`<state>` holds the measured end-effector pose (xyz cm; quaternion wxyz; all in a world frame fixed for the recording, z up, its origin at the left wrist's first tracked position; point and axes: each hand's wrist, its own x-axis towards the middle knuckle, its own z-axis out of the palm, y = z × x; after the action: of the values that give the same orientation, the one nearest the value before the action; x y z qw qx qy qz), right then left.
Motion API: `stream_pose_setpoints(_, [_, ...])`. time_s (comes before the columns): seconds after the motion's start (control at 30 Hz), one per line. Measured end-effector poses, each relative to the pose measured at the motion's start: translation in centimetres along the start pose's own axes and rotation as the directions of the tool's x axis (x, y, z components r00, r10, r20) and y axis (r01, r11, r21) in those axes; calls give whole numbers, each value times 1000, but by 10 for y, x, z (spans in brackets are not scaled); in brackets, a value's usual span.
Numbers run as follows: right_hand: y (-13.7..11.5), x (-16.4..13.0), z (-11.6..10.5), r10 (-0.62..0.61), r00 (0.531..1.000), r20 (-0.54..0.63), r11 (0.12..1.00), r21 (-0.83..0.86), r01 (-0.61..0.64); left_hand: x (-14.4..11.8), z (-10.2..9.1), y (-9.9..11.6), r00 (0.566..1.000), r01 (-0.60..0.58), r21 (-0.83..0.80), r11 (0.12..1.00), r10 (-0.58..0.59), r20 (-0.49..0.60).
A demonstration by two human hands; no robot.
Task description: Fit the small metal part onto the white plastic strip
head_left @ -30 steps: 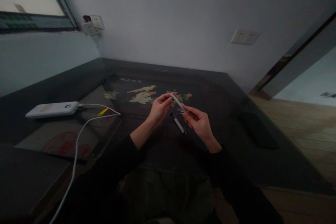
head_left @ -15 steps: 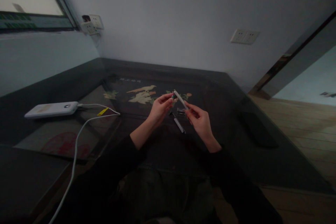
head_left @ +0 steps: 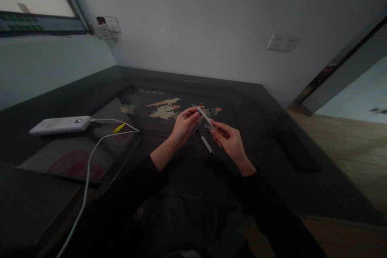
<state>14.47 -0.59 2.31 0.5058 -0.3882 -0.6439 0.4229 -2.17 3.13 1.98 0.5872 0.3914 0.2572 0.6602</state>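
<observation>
My right hand pinches a slim, light grey stick-shaped piece that slants up and to the left; its exact kind is unclear. Its upper end meets the fingertips of my left hand. Those fingers are closed in a pinch where a small dark-green piece showed earlier, now mostly covered. On the table below lies a thin grey and black tool, pointing down to the right. A small shiny piece rests beside my right fingers, partly hidden by them.
A white power bank lies on the left of the dark glossy table, its white cable running toward me with a yellow tag. A black flat object lies at the right. Wall sockets are behind.
The light grey piece has shifted slightly left and down, its upper end now against my left fingertips and covering the dark-green piece. My right hand moved a little left.
</observation>
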Motion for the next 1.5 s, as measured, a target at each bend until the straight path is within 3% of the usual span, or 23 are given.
stream_pose_setpoints(0.4, [4, 4, -3, -35, 995, -88, 992, -125, 24, 0, 1, -2, 999, 30, 3, 1000, -30, -31])
stream_pose_setpoints(0.83, [-1, 0, 0, 15, 1000, 10, 1000, 20, -15, -1, 2, 0, 1000, 0, -24, 1000, -1, -8])
stream_pose_setpoints(1.2, [6, 4, -2, -33, 995, -89, 993, -120, 22, 0, 0, -3, 999, 28, 22, 999, -27, -24])
stream_pose_setpoints(1.5, [-1, 0, 1, -36, 999, -24, 997, -63, 35, -1, 1, 0, 1000, 3, -26, 1000, -3, -23])
